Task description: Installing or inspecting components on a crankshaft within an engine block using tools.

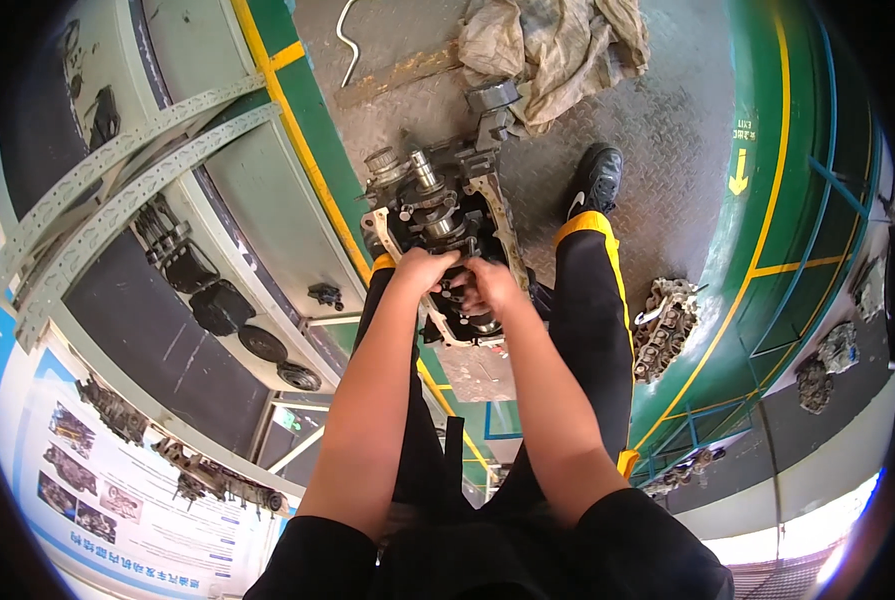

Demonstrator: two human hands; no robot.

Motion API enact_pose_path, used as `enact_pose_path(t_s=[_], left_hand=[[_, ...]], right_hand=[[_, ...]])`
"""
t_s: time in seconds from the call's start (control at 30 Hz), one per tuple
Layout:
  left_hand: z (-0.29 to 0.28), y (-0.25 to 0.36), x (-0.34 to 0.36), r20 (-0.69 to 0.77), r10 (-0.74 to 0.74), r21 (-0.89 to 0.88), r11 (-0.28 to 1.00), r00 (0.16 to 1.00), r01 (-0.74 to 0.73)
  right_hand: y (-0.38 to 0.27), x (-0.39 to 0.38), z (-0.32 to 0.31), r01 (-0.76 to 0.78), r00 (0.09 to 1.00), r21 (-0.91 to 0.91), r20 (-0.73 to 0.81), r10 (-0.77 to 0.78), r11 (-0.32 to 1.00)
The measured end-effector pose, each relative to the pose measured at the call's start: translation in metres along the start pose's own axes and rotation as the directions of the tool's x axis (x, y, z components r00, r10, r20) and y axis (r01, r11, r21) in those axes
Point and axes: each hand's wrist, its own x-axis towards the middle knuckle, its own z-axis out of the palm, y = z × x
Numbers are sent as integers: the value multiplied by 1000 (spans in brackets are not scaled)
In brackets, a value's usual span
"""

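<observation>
An open engine block [508, 225] lies on the floor between my legs, its metal crankshaft [443, 224] showing in the cavity. Both my hands are down at the middle of the block, close together over the crankshaft. My left hand [427, 270] is closed, thumb toward the centre, and its fingertips are hidden behind it. Curled fingers show on my right hand [489, 287], with thumb and forefinger drawn together beside a small dark part. What either hand grips, if anything, is too small and covered to make out.
A crumpled dirty cloth [557, 55] and a bent metal rod [347, 45] lie beyond the block. To the right sits a cylinder head [665, 330] on the floor. At left, a metal shelf [257, 190] holds pistons and dark round parts [222, 305]. My shoe [597, 178] stands near the block.
</observation>
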Motion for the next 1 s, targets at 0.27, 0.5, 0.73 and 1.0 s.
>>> enact_pose_path(t_s=[0.27, 0.5, 0.73, 1.0], left_hand=[[21, -72, 12, -452, 487, 38, 847, 747, -530], [-13, -43, 3, -677, 479, 36, 780, 559, -625], [-34, 12, 10, -605, 443, 283, 896, 661, -341], [-44, 2, 1, -623, 449, 205, 884, 641, -421]], right_hand=[[-26, -4, 19, -47, 830, -969, -173, -531, 242], [-61, -20, 37, -64, 776, -970, -195, -600, 233], [-98, 11, 48, -55, 685, -992, -119, -718, 111], [-99, -8, 62, -51, 672, -996, -87, -735, 71]])
